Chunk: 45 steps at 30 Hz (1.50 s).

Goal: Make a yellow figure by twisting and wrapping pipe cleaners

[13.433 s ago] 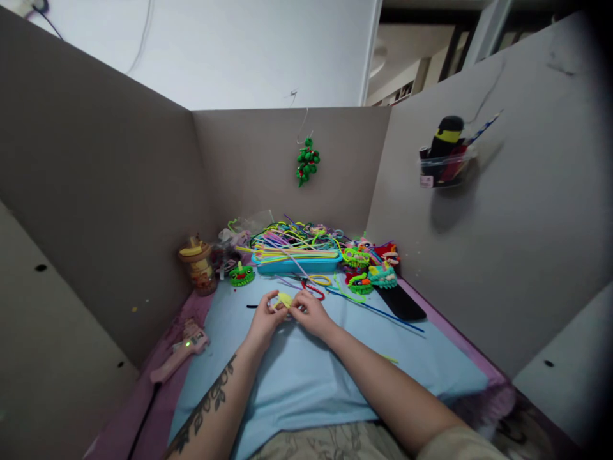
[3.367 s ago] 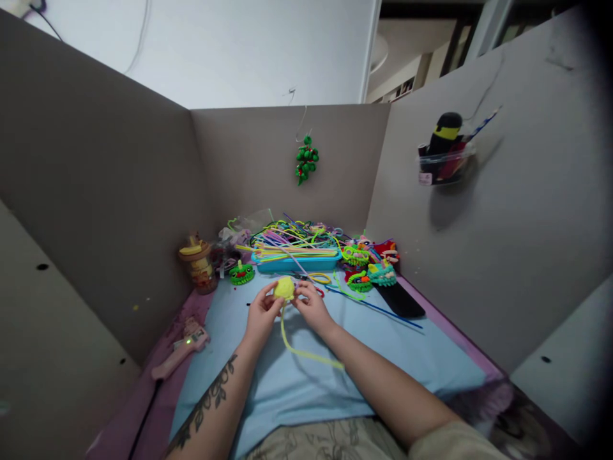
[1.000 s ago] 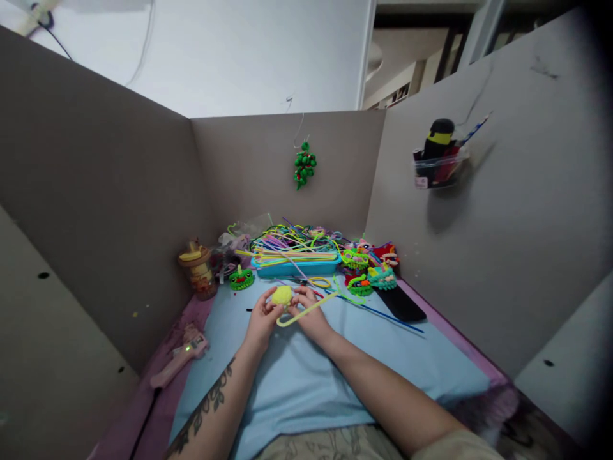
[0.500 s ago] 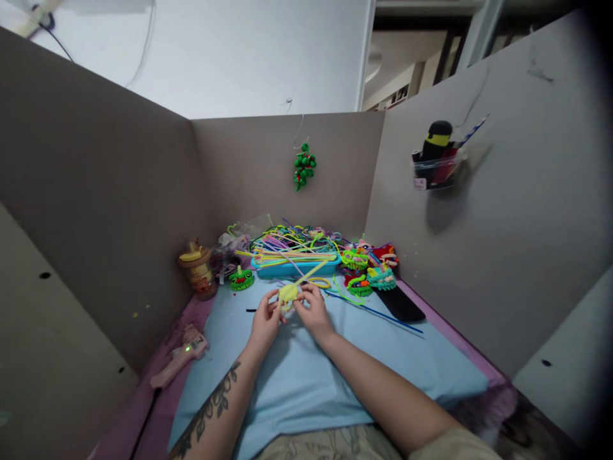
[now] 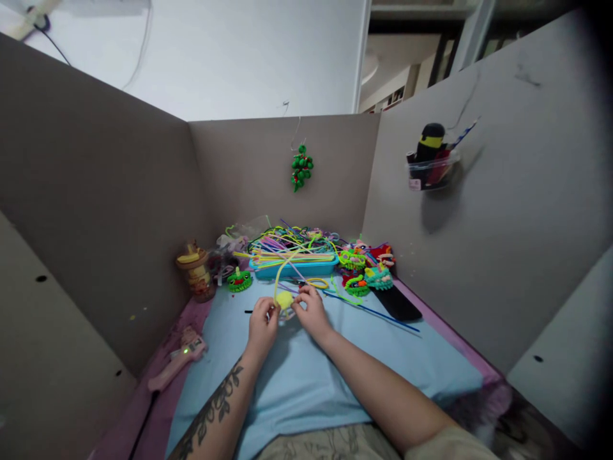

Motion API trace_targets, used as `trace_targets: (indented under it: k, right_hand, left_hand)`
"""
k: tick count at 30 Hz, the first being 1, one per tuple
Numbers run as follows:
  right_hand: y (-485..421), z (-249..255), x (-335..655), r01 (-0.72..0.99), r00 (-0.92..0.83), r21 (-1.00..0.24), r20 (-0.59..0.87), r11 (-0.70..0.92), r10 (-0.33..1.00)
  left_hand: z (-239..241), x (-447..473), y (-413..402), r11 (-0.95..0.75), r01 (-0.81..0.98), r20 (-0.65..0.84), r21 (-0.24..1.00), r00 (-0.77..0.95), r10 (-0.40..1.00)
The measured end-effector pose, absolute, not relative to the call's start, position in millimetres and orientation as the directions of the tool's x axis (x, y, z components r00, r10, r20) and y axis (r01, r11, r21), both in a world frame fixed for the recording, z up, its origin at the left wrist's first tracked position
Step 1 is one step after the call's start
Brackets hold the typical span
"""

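A small yellow fuzzy piece, which looks made of bent pipe cleaner, is held up between my two hands over the blue cloth. My left hand pinches its left side, where a long yellow pipe cleaner rises and arcs over toward the tray. The fingertips of my right hand are closed on the right edge of the piece. Fingers cover part of its underside, where paler loops show faintly. Behind the hands, a coil of yellow pipe cleaner lies on the cloth.
A blue tray heaped with coloured pipe cleaners stands behind. At left are a green figure, a lidded cup and a pink glue gun. Several finished figures, a dark flat object and a blue stem lie right.
The yellow pipe cleaner that stuck out straight to the upper right now curves up from the left side of the piece. My fingers have shifted, and the piece appears turned.
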State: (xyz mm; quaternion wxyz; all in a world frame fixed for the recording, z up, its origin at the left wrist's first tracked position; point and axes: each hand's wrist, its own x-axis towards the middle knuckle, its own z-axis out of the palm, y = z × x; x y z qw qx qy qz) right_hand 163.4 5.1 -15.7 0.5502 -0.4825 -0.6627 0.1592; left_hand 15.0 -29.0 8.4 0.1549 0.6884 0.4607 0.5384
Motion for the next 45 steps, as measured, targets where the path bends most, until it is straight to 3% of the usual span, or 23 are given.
trace_targets:
  k: [7,14,20,23,29,35,45]
  right_hand:
    - [-1.6,-8.3,165.1,0.603,-0.055,-0.592,0.638,0.535,0.768]
    - [-5.1,-3.4,170.4,0.698,-0.156,-0.455,0.656,0.552,0.738]
    - [-3.4,-2.3,177.1,0.621,-0.266,-0.412,0.690,0.667,0.674]
    - [-2.5,-3.3,179.8,0.592,-0.321,-0.355,0.720,0.724,0.615]
    - [-1.0,-4.1,181.8,0.575,-0.369,-0.244,0.774,0.781,0.514]
    - [-11.6,3.7,181.4,0.480,-0.388,-0.300,0.770,0.824,0.506]
    - [-16.5,-1.4,170.3,0.439,-0.527,-0.183,0.741,0.880,0.417]
  left_hand:
    - [11.3,14.1,-32.3,-0.561,0.417,0.641,0.716,-0.073,0.764]
    - [11.0,11.8,-28.7,-0.599,0.356,0.622,0.717,0.061,0.780]
    - [2.1,7.3,-17.3,-0.407,0.181,0.413,0.895,0.006,0.911]
    - [-4.8,5.2,-12.9,-0.279,0.109,0.269,0.954,0.099,0.958]
    - [-0.4,8.3,-18.1,-0.116,-0.105,0.138,0.988,0.244,0.960]
    - [3.5,5.5,-16.0,-0.085,-0.279,0.113,0.957,0.086,0.990]
    - [1.4,5.3,-11.8,-0.103,-0.357,0.099,0.928,-0.030,0.995]
